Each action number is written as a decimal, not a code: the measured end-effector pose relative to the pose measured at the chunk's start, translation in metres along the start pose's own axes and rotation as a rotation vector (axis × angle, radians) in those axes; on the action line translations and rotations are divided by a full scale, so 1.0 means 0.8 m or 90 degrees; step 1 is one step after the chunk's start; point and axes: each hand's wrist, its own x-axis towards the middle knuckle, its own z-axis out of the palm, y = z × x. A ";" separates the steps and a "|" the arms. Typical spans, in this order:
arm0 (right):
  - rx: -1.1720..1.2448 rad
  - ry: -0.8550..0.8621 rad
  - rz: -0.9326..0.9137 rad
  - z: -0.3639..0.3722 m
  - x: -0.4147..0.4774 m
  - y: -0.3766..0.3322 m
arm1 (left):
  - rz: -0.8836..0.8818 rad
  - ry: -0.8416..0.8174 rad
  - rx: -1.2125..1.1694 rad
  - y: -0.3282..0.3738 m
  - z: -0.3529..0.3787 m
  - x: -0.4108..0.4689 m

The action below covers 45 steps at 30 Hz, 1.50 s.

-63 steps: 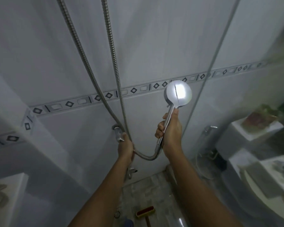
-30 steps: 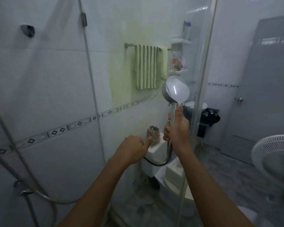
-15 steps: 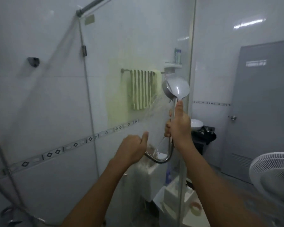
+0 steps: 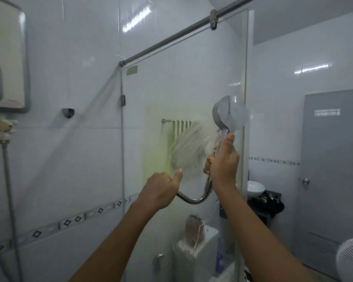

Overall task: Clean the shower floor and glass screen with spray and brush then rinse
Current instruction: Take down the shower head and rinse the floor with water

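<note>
My right hand [image 4: 223, 161] grips the handle of a silver shower head [image 4: 229, 113], held upright with the thumb up the handle. Water sprays from it leftward onto the glass screen [image 4: 181, 82], blurring the spot it hits. My left hand [image 4: 161, 189] grips the metal hose [image 4: 193, 198], which loops down and across to the shower head's handle. The glass screen stands straight ahead, and a yellow-green smear shows on or behind it. The shower floor is out of view.
A water heater [image 4: 5, 58] hangs on the tiled wall at the left, with a hose [image 4: 9, 200] below it. A metal rail [image 4: 171, 37] runs over the screen. Behind the glass stand a toilet cistern [image 4: 196, 255] and a towel bar [image 4: 177, 124]. A grey door [image 4: 332, 176] and a fan [image 4: 351, 259] are right.
I turned from the tiled wall toward the glass screen and looked higher. Both hands rose with the shower head and hose. Water now sprays strongly onto the glass.
</note>
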 end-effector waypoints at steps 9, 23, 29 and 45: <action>-0.007 -0.024 0.016 0.017 0.023 -0.016 | -0.001 -0.010 0.038 0.003 -0.016 0.016; -0.017 -0.059 -0.073 0.063 0.062 -0.055 | 0.008 0.082 0.003 0.026 -0.051 0.046; 0.019 -0.063 -0.068 0.084 0.080 -0.054 | 0.003 0.110 -0.009 0.022 -0.068 0.062; 0.088 -0.164 -0.124 0.149 0.121 -0.074 | 0.007 0.163 -0.014 0.014 -0.106 0.111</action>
